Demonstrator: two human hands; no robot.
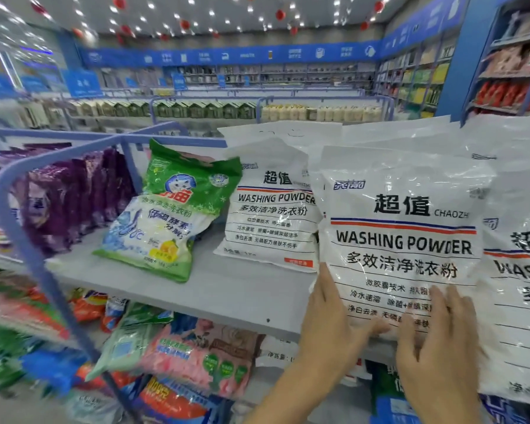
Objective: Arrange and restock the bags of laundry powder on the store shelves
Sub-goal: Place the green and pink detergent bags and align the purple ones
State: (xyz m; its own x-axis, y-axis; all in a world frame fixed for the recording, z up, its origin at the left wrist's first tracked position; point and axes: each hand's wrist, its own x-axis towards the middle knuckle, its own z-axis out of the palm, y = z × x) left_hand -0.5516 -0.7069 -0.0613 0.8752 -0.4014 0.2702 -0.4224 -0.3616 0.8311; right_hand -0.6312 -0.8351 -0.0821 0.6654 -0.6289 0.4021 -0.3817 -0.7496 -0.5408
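A white bag printed "WASHING POWDER" (401, 237) stands upright at the front of the top shelf (227, 289). My left hand (334, 316) grips its lower left edge, thumb across the bottom. My right hand (441, 338) lies flat on its lower front, fingers spread. Behind and to the left leans a second white bag (273, 215). Another white bag (517, 286) stands at the right, partly cut off. A green bag with a cat logo (172, 209) leans back further left on the same shelf.
Purple bags (74, 194) fill the shelf section at left behind a blue rail (22, 228). The lower shelf holds pink, green, orange and blue bags (196, 353). More white bags (395, 133) stack behind. Other aisles and wall shelving lie beyond.
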